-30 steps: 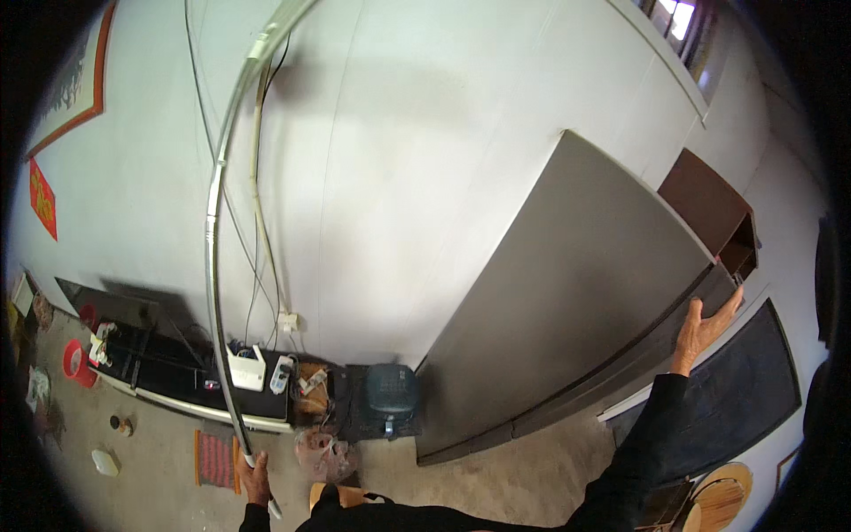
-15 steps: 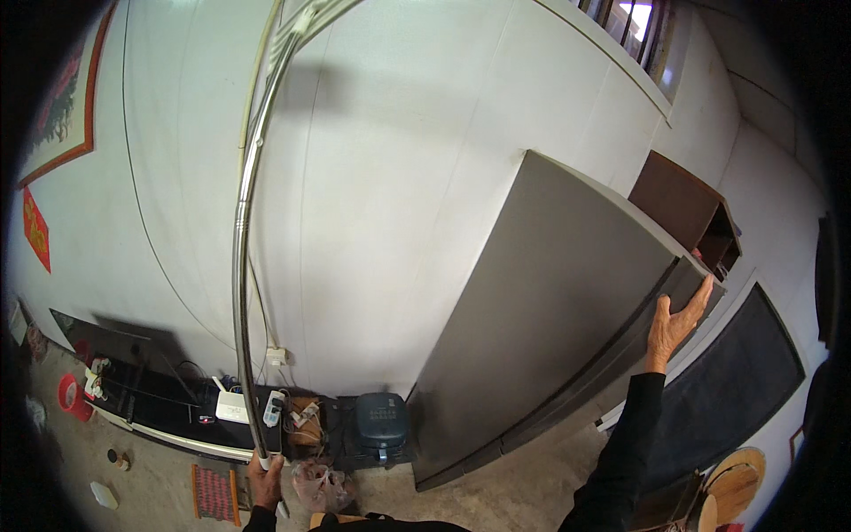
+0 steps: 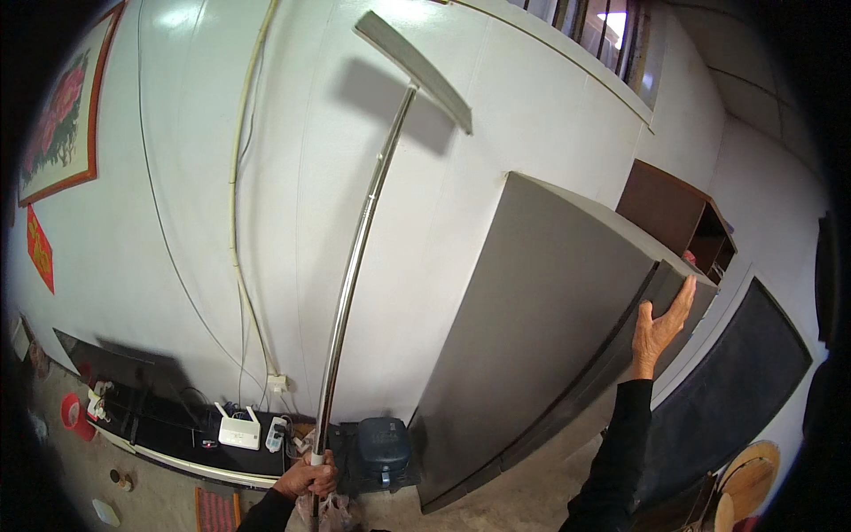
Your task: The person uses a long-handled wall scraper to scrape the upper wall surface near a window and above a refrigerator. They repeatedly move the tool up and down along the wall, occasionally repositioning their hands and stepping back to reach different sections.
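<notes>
A: Any writing near the hands?

B: A red paper panel (image 3: pixel 39 250) with gold marks is on the wall (image 3: pixel 328 177), far up and to the left of the left hand (image 3: pixel 308 479). They're too small to make out. Just to the right of that hand, a dark blue appliance (image 3: pixel 383 448) has faint marks on its lid, also too small to read.

A: What's the left hand doing?

B: Its fingers are wrapped firmly around the lower part of 1 long pole (image 3: pixel 353 275), near a pale band.

A: Describe the pole.

B: Slim, straight and shiny silver, with joints partway up. It rises above the left hand, leaning right, and carries 1 flat grey head (image 3: pixel 415 71) set crosswise at its top. The head slopes down to the right, with a dark shadow on the wall beside it. I can't tell if it touches the wall.

A: And the right hand?

B: That hand (image 3: pixel 660 328) is spread, thumb well apart from the fingers, resting against the upper front edge of 1 tall refrigerator (image 3: pixel 532 328). The refrigerator is dull grey, with a dark groove along its door, and stands between the 2 hands. Beyond the right fingertips sits a brown box (image 3: pixel 660 204); left of the left hand is a white router (image 3: pixel 239 432) with 2 antennas.
</notes>
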Motion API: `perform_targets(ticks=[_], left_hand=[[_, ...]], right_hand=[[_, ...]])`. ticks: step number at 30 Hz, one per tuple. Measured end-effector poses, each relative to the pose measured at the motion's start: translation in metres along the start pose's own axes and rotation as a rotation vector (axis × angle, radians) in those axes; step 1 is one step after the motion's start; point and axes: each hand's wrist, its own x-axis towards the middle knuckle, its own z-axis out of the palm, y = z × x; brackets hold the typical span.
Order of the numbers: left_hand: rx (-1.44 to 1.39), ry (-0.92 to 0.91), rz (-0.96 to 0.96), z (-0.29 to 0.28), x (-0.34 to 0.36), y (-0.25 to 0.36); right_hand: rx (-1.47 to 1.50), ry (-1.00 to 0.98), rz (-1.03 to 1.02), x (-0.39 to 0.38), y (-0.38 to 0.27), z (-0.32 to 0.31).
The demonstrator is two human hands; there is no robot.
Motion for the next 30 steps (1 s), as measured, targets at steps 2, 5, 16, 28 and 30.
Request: perform_targets(ticks=[2, 5, 16, 28, 30], left_hand=[[0.022, -0.012, 0.001, 0.003, 0.016, -0.002], [0.007, -0.008, -0.057, 0.006, 0.028, -0.004], [0.521, 0.069, 0.151, 0.032, 0.053, 0.017], [1.613, 0.582, 1.239, 0.098, 0.137, 0.126], [1.760, 0.616, 1.316, 0.100, 0.148, 0.144]], right_hand=[[0.022, -0.003, 0.003, 0.000, 0.001, 0.001], [0.000, -0.003, 0.023, -0.001, 0.000, 0.000], [-0.015, -0.030, 0.093, -0.003, -0.002, 0.001], [0.036, -0.009, 0.074, -0.001, -0.001, 0.001], [0.030, -0.013, 0.074, -0.001, -0.001, 0.001]])
